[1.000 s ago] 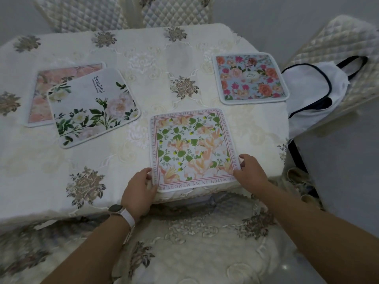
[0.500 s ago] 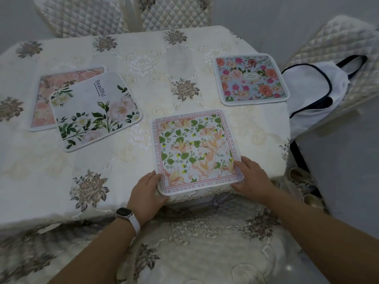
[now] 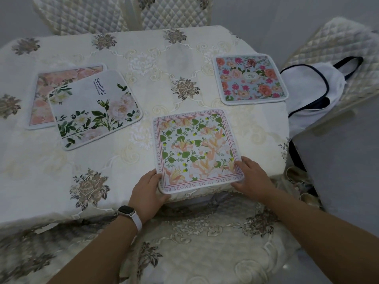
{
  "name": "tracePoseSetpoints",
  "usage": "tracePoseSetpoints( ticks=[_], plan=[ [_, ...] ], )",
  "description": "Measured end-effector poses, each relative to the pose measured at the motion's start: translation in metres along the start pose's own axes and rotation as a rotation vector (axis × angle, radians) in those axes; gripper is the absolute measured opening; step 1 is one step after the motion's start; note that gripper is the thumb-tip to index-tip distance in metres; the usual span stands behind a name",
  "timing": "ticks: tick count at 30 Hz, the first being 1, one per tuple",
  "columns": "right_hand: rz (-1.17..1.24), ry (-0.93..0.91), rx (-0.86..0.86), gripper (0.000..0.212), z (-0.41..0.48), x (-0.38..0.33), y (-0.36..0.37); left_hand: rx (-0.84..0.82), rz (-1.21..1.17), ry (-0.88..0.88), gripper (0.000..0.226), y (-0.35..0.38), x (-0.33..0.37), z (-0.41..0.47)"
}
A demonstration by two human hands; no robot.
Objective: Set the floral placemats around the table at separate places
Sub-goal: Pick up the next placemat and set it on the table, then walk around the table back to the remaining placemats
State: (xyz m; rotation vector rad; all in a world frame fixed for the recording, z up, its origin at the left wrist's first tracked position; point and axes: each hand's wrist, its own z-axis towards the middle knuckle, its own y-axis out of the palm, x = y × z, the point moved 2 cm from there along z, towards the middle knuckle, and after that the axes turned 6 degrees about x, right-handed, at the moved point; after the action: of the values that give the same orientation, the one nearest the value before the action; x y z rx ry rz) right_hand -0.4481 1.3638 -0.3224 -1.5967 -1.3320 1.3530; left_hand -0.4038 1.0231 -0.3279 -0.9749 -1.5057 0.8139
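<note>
A pink-bordered placemat with green leaves and peach flowers (image 3: 196, 150) lies at the near edge of the table (image 3: 102, 177), its near corners overhanging slightly. My left hand (image 3: 148, 190) holds its near left corner, thumb at the side and fingers beneath. My right hand (image 3: 253, 178) grips the near right corner, fingers on top. A blue placemat with pink roses (image 3: 250, 78) lies at the right side. On the left, a white "Beautiful" placemat (image 3: 96, 111) overlaps a pink floral placemat (image 3: 47, 95).
An embroidered cream cloth covers the table and hangs over its front. A covered chair seat (image 3: 205, 247) sits below my arms. Quilted chairs stand at the back (image 3: 127, 13) and right (image 3: 338, 44), the right one holding a white bag with dark trim (image 3: 311, 89).
The leaf placemat has stayed almost in place at the near edge. My right hand has slid further onto its near right corner, and my left hand has shifted slightly at the left corner.
</note>
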Motion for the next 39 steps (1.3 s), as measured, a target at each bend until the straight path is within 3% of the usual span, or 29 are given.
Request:
tracePoseSetpoints(
  ticks=[5, 10, 14, 18, 22, 27, 33, 39],
  plan=[
    [-0.026, -0.021, -0.026, 0.071, 0.001, -0.004, -0.005, -0.012, 0.045, 0.001, 0.067, -0.007, 0.006, -0.004],
    [0.002, -0.028, -0.123, 0.069, 0.011, -0.002, -0.024, -0.054, -0.013, -0.119, 0.067, -0.019, 0.012, -0.010],
    [0.067, -0.060, -0.056, 0.065, 0.013, -0.015, -0.040, 0.060, -0.054, -0.204, 0.059, -0.035, 0.029, -0.029],
    [0.080, -0.267, -0.077, 0.062, 0.012, -0.053, -0.064, 0.195, 0.006, -0.198, 0.049, -0.062, 0.050, -0.050],
    [0.046, -0.564, -0.062, 0.059, 0.006, -0.105, -0.087, 0.313, 0.192, -0.162, 0.056, -0.095, 0.054, -0.079],
    [-0.046, -0.900, 0.009, 0.053, -0.014, -0.181, -0.108, 0.422, 0.361, -0.244, 0.056, -0.141, 0.055, -0.140],
    [-0.093, -1.124, 0.051, 0.057, -0.051, -0.256, -0.119, 0.527, 0.395, -0.413, 0.052, -0.179, 0.031, -0.215],
    [-0.094, -1.209, 0.031, 0.061, -0.095, -0.322, -0.104, 0.596, 0.386, -0.476, 0.050, -0.193, -0.006, -0.278]
  ],
)
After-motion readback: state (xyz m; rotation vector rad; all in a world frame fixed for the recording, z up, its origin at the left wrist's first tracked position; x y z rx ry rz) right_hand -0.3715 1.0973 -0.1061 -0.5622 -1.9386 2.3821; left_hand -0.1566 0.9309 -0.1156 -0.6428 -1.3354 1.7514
